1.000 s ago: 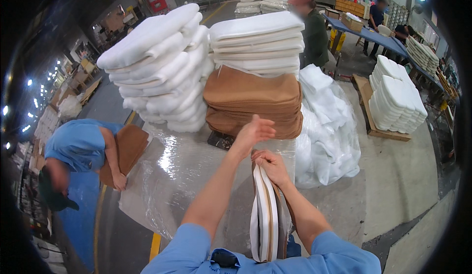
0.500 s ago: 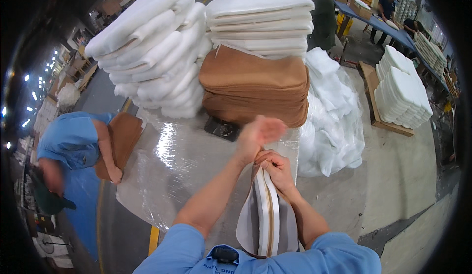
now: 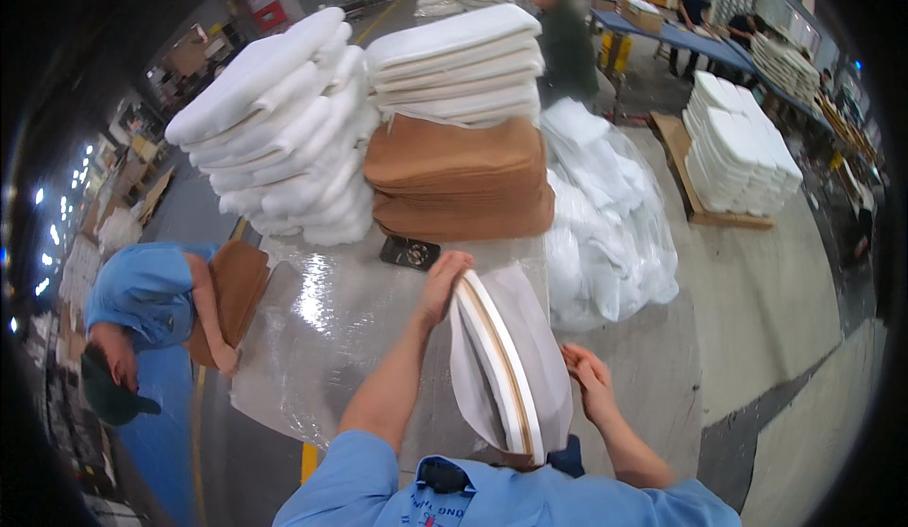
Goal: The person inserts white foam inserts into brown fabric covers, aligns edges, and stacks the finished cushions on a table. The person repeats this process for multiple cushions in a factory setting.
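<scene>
A long foam cushion [image 3: 518, 404], white with a tan layer along its middle, stands on edge in front of me. Its cushion cover [image 3: 534, 328] has a light grey inner side folded open around it, and a bit of brown shows at the near end. My left hand [image 3: 445, 286] is closed around the far end of the cover, beside the foam's tip. At the cover's right edge is my right hand [image 3: 588, 376], its fingers bent and seemingly pinching the fabric; its fingertips are partly hidden.
Brown covers [image 3: 459, 182] lie piled at the table's far side, beside tall white padding stacks [image 3: 284, 139]. A small black object [image 3: 410, 252] sits before them. Plastic-wrapped white padding [image 3: 610, 234] is at right. At left, a co-worker [image 3: 142, 290] bends over a brown piece [image 3: 232, 290].
My hands, together at the cushion's far end before, have come apart. The left now holds that end; the right has moved right and nearer. The cover's grey side is spread wider.
</scene>
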`<move>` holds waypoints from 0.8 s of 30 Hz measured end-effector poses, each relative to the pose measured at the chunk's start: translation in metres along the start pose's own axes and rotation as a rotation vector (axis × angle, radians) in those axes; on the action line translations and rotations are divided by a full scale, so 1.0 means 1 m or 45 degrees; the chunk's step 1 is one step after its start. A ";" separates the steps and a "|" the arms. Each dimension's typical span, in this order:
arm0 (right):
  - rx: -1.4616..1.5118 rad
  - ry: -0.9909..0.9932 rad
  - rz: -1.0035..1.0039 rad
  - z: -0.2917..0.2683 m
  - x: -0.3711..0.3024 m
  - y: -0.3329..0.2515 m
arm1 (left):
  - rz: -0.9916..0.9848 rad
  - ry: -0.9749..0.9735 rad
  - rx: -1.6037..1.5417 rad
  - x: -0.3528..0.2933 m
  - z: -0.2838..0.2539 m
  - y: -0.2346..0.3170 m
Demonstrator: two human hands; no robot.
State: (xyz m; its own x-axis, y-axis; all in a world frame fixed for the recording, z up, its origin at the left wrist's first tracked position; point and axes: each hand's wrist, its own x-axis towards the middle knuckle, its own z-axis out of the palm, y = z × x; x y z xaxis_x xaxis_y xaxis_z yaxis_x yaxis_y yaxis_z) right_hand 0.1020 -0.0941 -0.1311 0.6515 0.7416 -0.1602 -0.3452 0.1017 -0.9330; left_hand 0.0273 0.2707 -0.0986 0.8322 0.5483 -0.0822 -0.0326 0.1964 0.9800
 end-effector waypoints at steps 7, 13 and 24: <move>-0.106 0.319 0.154 0.006 -0.171 0.038 | 0.065 0.286 0.595 -0.086 -0.057 -0.007; 0.138 0.588 -0.067 -0.025 -0.077 0.029 | -0.264 0.600 0.068 -0.189 -0.042 -0.001; 0.197 0.616 -0.254 -0.005 0.074 -0.023 | -0.316 0.628 -0.250 -0.372 0.008 -0.041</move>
State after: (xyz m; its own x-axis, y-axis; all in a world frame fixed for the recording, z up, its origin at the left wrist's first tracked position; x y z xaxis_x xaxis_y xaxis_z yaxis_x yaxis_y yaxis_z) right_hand 0.1613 -0.0448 -0.1229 0.9384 0.3119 -0.1486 -0.2544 0.3327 -0.9081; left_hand -0.2767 0.0520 -0.1066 0.4736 0.7710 -0.4259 -0.0105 0.4884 0.8725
